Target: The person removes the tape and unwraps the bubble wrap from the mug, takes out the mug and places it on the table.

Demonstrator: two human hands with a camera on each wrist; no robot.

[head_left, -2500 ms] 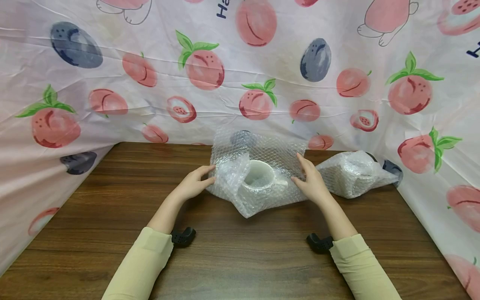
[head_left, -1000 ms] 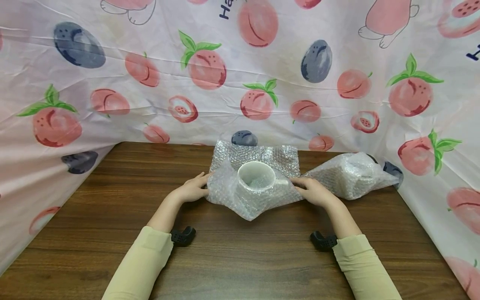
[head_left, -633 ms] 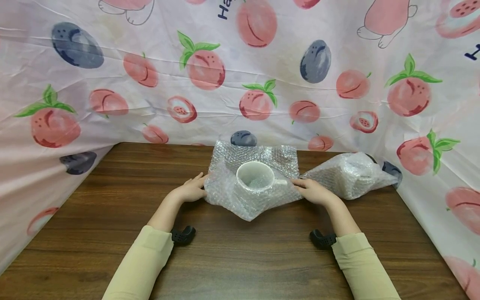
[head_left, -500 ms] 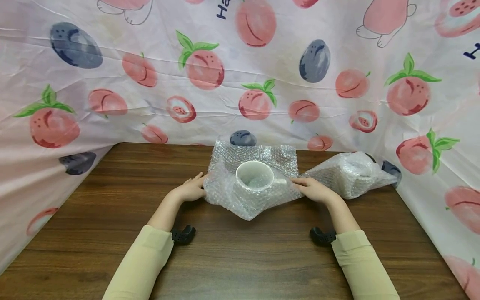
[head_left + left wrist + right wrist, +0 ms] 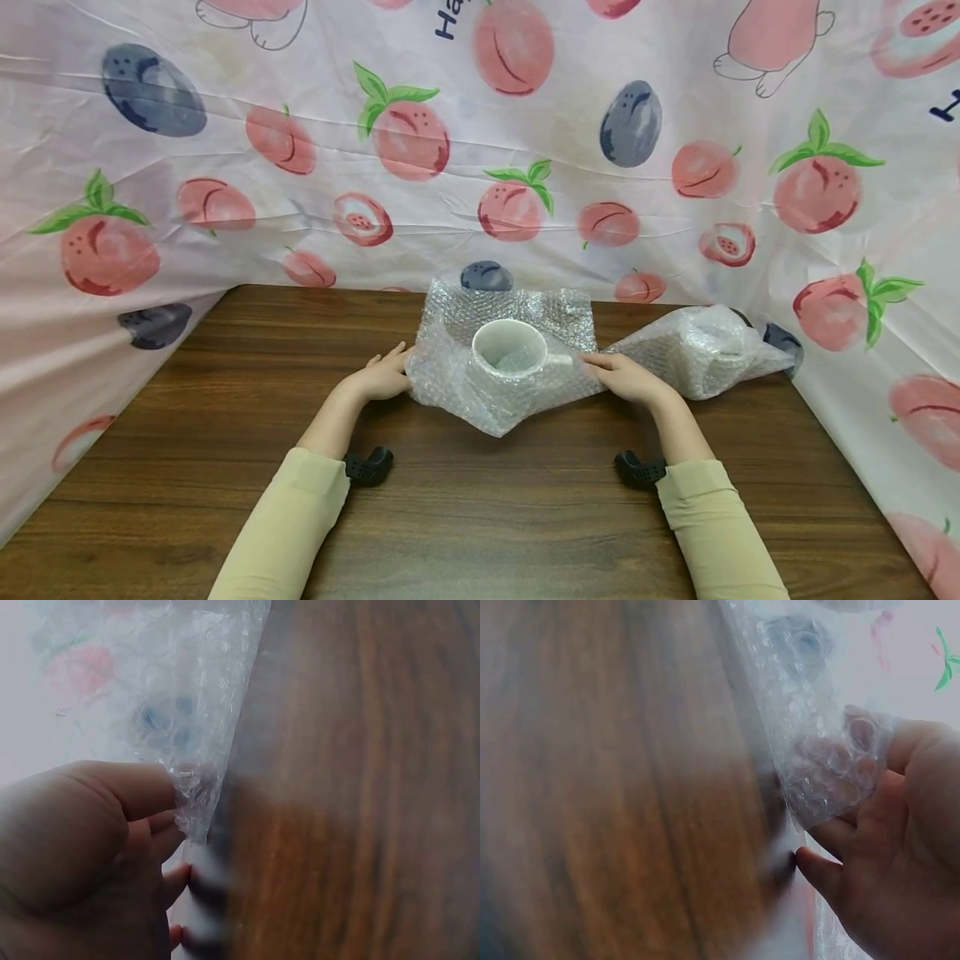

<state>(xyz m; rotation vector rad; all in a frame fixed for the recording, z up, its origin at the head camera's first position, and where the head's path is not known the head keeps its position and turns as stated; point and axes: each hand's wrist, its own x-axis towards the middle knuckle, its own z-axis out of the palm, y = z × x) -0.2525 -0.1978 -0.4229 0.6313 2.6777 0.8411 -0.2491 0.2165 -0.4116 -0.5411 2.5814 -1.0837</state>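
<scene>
A white mug (image 5: pixel 510 346) stands upright on a sheet of bubble wrap (image 5: pixel 498 408), its handle pointing right. The wrap's front part is drawn up around the mug's near side, while its back part lies flat behind. My left hand (image 5: pixel 378 379) pinches the left corner of the wrap between thumb and fingers, as the left wrist view also shows. At the other side my right hand (image 5: pixel 630 379) pinches the right corner, seen closely in the right wrist view. The mug's lower body shows only hazily through the bubbles.
To the right lies a bundle (image 5: pixel 708 350) swathed in bubble wrap, its contents blurred, close to my right hand. A fruit-print cloth (image 5: pixel 555 125) hangs behind and at both sides of the dark wooden table (image 5: pixel 480 525).
Both hands have come down, each to a corner of the wrap. The back part, raised 2.5 seconds ago, has lowered behind the mug. Over the last second almost nothing has moved.
</scene>
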